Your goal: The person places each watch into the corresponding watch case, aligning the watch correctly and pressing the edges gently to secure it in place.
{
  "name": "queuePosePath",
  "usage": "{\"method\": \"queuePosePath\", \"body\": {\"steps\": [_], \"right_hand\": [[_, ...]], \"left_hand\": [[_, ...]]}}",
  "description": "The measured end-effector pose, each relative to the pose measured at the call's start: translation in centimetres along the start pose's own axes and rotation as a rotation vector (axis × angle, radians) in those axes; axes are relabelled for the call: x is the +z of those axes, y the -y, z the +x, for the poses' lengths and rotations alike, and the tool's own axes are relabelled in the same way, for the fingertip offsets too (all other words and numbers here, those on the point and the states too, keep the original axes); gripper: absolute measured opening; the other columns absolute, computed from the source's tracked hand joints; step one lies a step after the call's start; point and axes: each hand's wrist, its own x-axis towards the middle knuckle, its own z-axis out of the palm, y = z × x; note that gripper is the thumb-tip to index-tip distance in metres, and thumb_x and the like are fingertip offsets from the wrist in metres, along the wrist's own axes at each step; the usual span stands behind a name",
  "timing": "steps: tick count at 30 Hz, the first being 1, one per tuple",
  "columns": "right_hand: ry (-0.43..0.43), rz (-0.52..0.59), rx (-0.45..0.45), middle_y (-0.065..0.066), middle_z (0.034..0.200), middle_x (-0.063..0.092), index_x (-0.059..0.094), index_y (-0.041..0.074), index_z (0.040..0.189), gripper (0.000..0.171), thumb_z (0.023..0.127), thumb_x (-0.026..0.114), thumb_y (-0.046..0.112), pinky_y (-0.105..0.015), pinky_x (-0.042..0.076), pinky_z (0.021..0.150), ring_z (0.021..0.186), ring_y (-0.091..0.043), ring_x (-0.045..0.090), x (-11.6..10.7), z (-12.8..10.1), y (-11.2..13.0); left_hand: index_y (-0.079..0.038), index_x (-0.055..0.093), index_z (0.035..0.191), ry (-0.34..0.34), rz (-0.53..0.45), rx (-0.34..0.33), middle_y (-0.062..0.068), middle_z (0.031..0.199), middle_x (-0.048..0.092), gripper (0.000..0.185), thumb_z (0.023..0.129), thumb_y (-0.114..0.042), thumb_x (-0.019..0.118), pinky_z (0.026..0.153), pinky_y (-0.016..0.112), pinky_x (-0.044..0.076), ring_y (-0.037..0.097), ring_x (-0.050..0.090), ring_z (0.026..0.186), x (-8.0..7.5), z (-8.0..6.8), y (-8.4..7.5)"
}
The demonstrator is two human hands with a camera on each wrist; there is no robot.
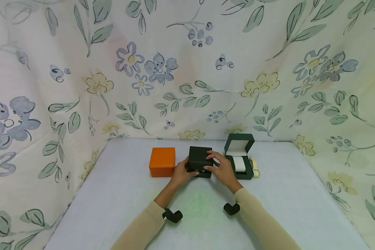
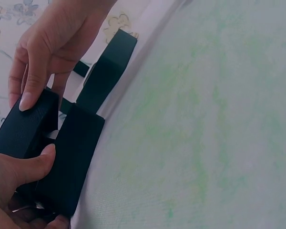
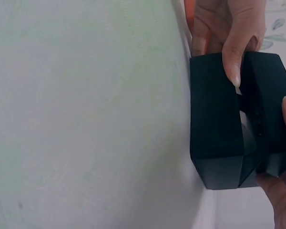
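A black watch box point(image 1: 200, 156) stands in the middle of the table with its lid point(image 3: 269, 100) partly raised; a gap shows between lid and base point(image 3: 215, 107). My left hand point(image 1: 180, 173) grips the box's left side, the thumb at the front along the gap and the other fingers around the side. The lid's right side is held by my right hand point(image 1: 222, 169), thumb at the front edge and fingers over the top and side. A little of something pale shows inside the gap in the right wrist view.
Left of the black box sits a closed orange box point(image 1: 162, 162). To the right, a green watch box point(image 1: 239, 156) stands open with a white cushion point(image 1: 239, 164) inside. A gold-coloured watch point(image 1: 255, 168) lies against its right side. Floral cloth point(image 1: 187, 69) hangs behind the white table point(image 1: 118, 194).
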Motion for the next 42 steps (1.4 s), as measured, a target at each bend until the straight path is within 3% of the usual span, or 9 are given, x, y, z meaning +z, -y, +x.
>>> {"method": "queuePosePath", "body": {"steps": [7,18,30,36,42], "right_hand": [[0.002,-0.019,-0.017,-0.010,0.143,0.058,0.071,0.009,0.106,0.027,0.082,0.084,0.006,-0.050,0.054,0.097,0.138,-0.032,0.048,-0.09,-0.04,-0.03],[0.023,-0.025,0.027,-0.007,0.144,0.057,0.071,0.010,0.105,0.027,0.082,0.083,0.004,-0.049,0.052,0.100,0.141,-0.030,0.045,-0.08,-0.38,-0.07],[0.045,-0.011,-0.060,-0.014,0.144,0.056,0.072,0.008,0.105,0.028,0.081,0.083,0.001,-0.051,0.050,0.101,0.140,-0.038,0.045,0.07,-0.73,-0.19],[0.058,-0.004,-0.045,-0.010,0.145,0.056,0.072,0.008,0.106,0.026,0.083,0.082,0.000,-0.045,0.049,0.104,0.142,-0.033,0.044,0.15,-0.78,-0.18],[0.082,-0.026,-0.046,-0.011,0.146,0.055,0.072,0.009,0.108,0.025,0.086,0.079,0.000,-0.046,0.048,0.106,0.144,-0.031,0.041,-0.12,-0.75,-0.19]], "left_hand": [[0.006,0.040,0.151,-0.004,0.001,0.008,0.023,0.149,0.049,0.079,0.086,-0.011,0.083,0.114,0.051,0.039,0.037,0.046,0.139,0.06,-0.12,-0.26],[0.008,0.037,0.152,0.010,-0.014,-0.005,0.023,0.152,0.046,0.083,0.085,-0.009,0.083,0.115,0.049,0.037,0.037,0.043,0.141,0.25,-0.23,0.26],[0.010,0.034,0.152,0.009,-0.056,-0.001,0.026,0.152,0.043,0.084,0.085,-0.005,0.082,0.115,0.049,0.037,0.038,0.041,0.142,-0.04,-0.69,0.04],[0.008,0.034,0.153,0.019,-0.056,-0.008,0.025,0.152,0.045,0.085,0.085,-0.006,0.083,0.116,0.050,0.037,0.038,0.042,0.141,-0.09,-0.64,0.25],[0.010,0.023,0.156,0.035,-0.119,-0.028,0.024,0.159,0.033,0.093,0.087,-0.009,0.082,0.118,0.046,0.033,0.035,0.034,0.147,-0.13,-0.60,0.33]]}}
